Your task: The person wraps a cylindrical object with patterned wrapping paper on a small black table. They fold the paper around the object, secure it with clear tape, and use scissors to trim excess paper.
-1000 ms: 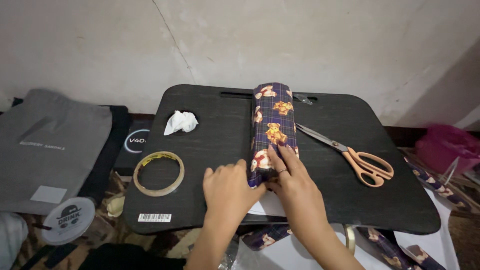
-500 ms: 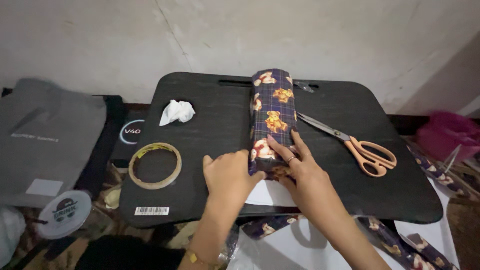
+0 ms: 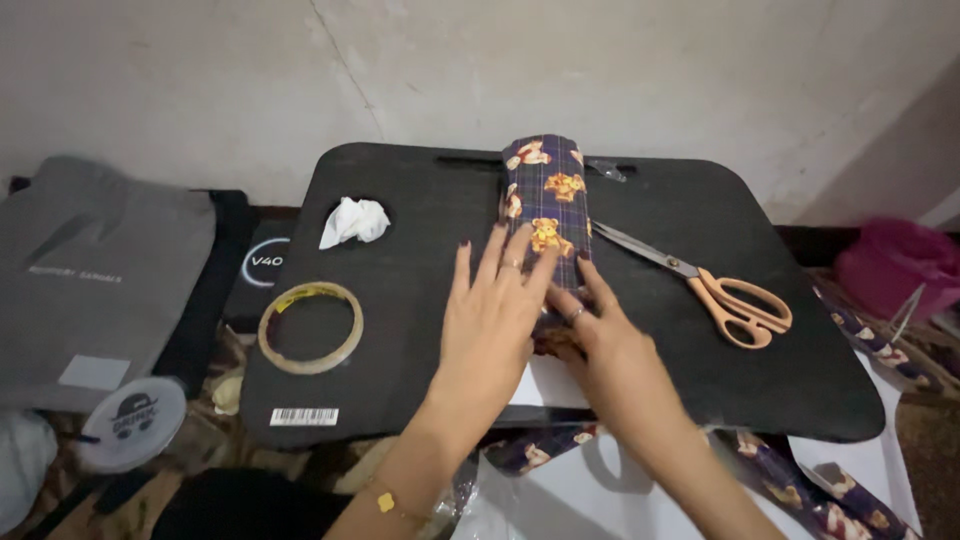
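Note:
A long parcel (image 3: 548, 185) wrapped in dark plaid paper with teddy bears lies lengthwise on a black lap table (image 3: 420, 200). My left hand (image 3: 490, 320) lies flat on the parcel's near half, fingers spread and pointing away from me. My right hand (image 3: 605, 335) is at the parcel's near end, fingers pressing the folded paper there. The near end itself is hidden under both hands. A white sheet (image 3: 548, 385) shows beneath them at the table's front edge.
Orange-handled scissors (image 3: 715, 290) lie right of the parcel. A tape roll (image 3: 310, 327) and a crumpled tissue (image 3: 353, 222) sit on the left of the table. A grey bag (image 3: 90, 270) and round lid (image 3: 130, 420) lie left; paper scraps (image 3: 800, 500) lie below right.
My left hand has left the parcel's near left corner and now lies flat on top of it with fingers spread. My right hand stays at the near end.

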